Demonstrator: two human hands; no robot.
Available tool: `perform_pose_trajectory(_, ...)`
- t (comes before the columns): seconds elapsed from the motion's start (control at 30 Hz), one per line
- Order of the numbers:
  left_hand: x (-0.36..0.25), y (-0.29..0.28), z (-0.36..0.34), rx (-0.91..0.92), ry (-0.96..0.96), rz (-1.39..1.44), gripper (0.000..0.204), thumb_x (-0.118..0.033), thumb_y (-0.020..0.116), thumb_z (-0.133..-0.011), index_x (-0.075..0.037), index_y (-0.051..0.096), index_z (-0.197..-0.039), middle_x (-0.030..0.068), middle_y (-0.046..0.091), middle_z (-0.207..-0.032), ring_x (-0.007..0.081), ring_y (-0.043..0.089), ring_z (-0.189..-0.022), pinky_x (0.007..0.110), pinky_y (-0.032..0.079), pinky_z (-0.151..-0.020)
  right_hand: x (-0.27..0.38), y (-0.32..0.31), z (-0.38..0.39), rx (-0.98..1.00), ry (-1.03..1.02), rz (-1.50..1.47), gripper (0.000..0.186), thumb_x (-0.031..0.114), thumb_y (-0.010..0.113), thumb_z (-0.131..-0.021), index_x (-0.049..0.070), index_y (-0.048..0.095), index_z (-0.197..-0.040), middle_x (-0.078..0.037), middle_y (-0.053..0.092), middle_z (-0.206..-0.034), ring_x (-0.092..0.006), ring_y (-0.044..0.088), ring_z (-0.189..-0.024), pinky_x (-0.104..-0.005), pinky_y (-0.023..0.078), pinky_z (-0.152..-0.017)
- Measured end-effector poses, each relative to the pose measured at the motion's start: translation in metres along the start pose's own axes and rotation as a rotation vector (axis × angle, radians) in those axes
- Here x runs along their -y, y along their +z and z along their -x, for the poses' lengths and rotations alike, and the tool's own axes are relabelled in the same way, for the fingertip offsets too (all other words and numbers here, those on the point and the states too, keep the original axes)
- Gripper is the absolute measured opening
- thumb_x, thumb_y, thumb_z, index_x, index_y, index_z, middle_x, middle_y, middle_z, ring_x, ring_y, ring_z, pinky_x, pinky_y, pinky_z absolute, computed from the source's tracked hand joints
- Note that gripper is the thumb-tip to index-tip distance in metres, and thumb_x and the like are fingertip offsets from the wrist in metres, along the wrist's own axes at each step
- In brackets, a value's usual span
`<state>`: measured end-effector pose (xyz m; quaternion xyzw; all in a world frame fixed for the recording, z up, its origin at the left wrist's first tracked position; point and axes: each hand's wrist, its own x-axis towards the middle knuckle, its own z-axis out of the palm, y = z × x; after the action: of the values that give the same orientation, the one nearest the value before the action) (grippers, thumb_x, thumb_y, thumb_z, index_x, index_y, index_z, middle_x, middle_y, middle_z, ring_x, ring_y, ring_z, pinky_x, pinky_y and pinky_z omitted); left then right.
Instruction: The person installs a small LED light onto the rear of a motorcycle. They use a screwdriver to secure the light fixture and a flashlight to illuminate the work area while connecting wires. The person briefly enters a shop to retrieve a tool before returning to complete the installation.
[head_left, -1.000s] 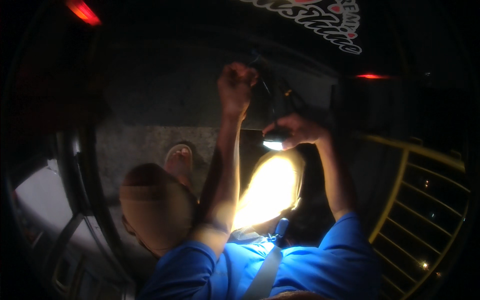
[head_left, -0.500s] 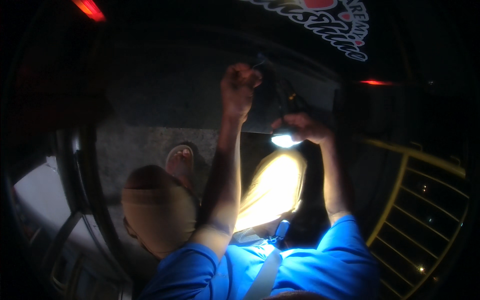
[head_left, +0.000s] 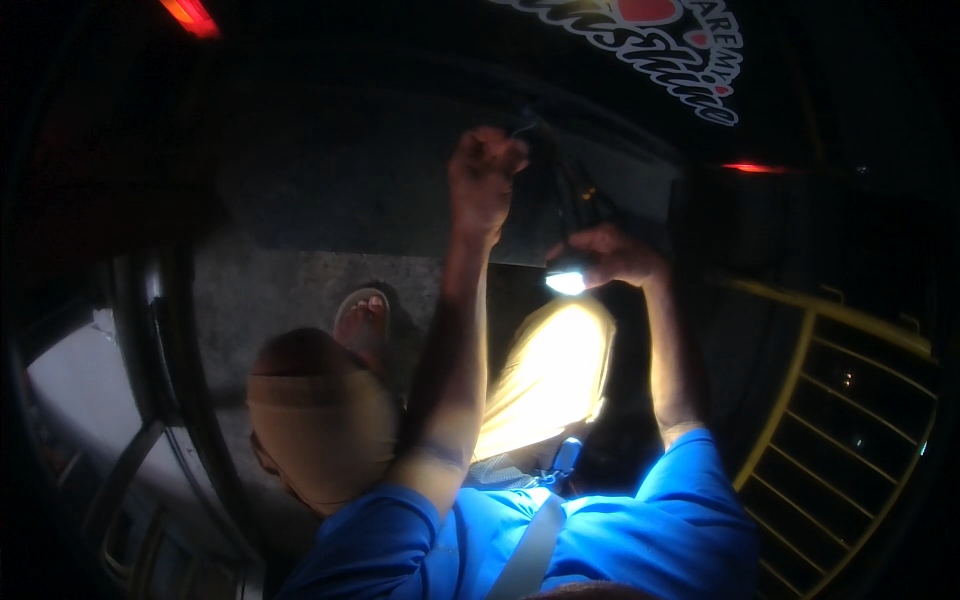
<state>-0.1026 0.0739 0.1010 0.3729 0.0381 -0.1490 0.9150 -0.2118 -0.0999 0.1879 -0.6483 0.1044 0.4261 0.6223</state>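
Observation:
My left hand (head_left: pixel 485 180) is raised over a dark panel (head_left: pixel 370 200), its fingers curled in a pinch. A thin pale strand (head_left: pixel 522 128) shows at the fingertips; I cannot tell whether they grip it. Lower and to the right, my right hand (head_left: pixel 612 256) is closed around a lit flashlight (head_left: pixel 566 281). Its bright face points back at my right knee (head_left: pixel 555 360). A dark, long object with a small yellow mark (head_left: pixel 587 193) reaches up from beside the right hand; darkness hides its kind and whether the hand holds it.
Yellow metal railing (head_left: pixel 800 380) stands at the right. Dark posts (head_left: pixel 170 350) and a pale panel (head_left: pixel 85 390) are at the left. My sandalled left foot (head_left: pixel 362 315) rests on the concrete floor. Red lights (head_left: pixel 192 16) and a decal with hearts (head_left: pixel 660 50) show at the top.
Both hands keep nearly the same pose. The flashlight's lit face has turned slightly and looks a little smaller. The whole view has shifted slightly.

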Motion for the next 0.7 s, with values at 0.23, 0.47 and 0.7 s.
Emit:
perform_pose_trajectory(0.23,-0.004,-0.015,-0.006,0.362,0.313,0.22,0.019,-0.015,0.066,-0.09,-0.005,0.054,-0.102,0.008,0.062,-0.094,0.0194,0.065,-0.089,0.038,0.055,-0.082,-0.014,0.004,-0.007,-0.058,0.021,-0.202,0.052,0.013,0.075,-0.076,0.002,0.058,-0.124,-0.009,0.065,-0.116,-0.0185,0.064,-0.102,-0.0332,0.051,-0.092)
perform_pose_trajectory(0.47,0.027,-0.008,-0.013,0.306,0.17,0.356,0.028,-0.019,0.077,-0.082,-0.009,0.06,-0.102,-0.0008,0.064,-0.092,0.0168,0.066,-0.081,0.03,0.056,-0.075,-0.023,-0.008,0.0,-0.024,-0.088,0.097,0.053,0.021,0.074,-0.078,0.002,0.059,-0.125,-0.007,0.067,-0.108,-0.0146,0.063,-0.1,-0.0285,0.049,-0.093)
perform_pose_trajectory(0.7,0.013,-0.011,-0.016,0.176,0.068,0.204,0.015,-0.006,0.069,-0.086,-0.009,0.057,-0.095,0.004,0.063,-0.085,0.0141,0.064,-0.075,0.026,0.054,-0.07,-0.018,0.019,-0.005,-0.171,-0.086,0.103,0.055,0.027,0.079,-0.076,0.003,0.061,-0.122,-0.007,0.067,-0.106,-0.0132,0.063,-0.094,-0.0265,0.049,-0.087)
